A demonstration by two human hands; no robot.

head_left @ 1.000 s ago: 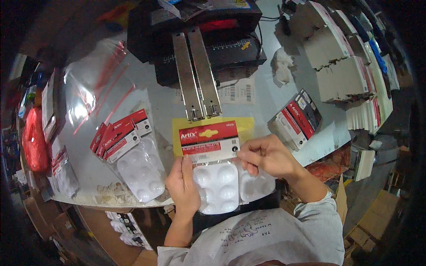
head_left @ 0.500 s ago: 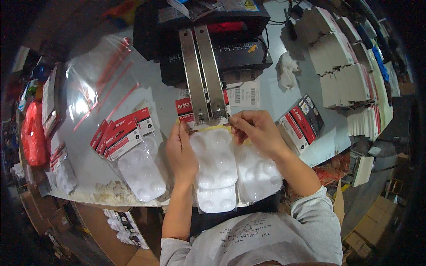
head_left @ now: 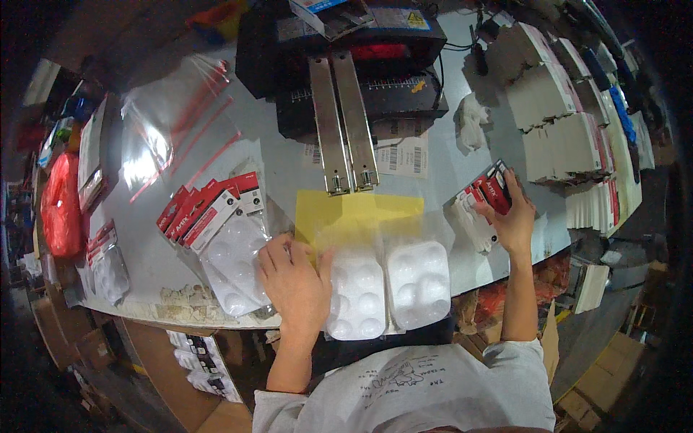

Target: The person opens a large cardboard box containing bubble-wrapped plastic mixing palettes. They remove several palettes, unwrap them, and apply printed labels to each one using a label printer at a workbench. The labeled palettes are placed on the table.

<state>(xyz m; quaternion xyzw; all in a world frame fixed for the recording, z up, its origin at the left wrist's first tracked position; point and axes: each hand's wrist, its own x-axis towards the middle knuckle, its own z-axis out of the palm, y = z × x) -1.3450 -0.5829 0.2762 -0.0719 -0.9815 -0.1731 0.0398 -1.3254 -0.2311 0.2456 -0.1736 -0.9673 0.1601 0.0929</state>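
Observation:
My left hand rests palm down with its fingers spread. It lies between the bagged white palettes with red-and-white header cards on its left and a loose white plastic palette on its right. A second stack of white palettes, with round wells, sits beside that one. At the right, my right hand grips a stack of header cards, thumb on the near side and fingers over the far edge. A yellow sheet lies under the palettes' far ends, below the two metal arms of a black machine.
The black machine stands at the back centre. Clear plastic bags with red strips lie at the left back, near a red bag. Tall stacks of cards line the right. A crumpled white wad lies nearby.
The header card at the metal arms is gone from there. My left hand has moved left and down toward the bagged palettes, and my right hand has gone right onto the card stack.

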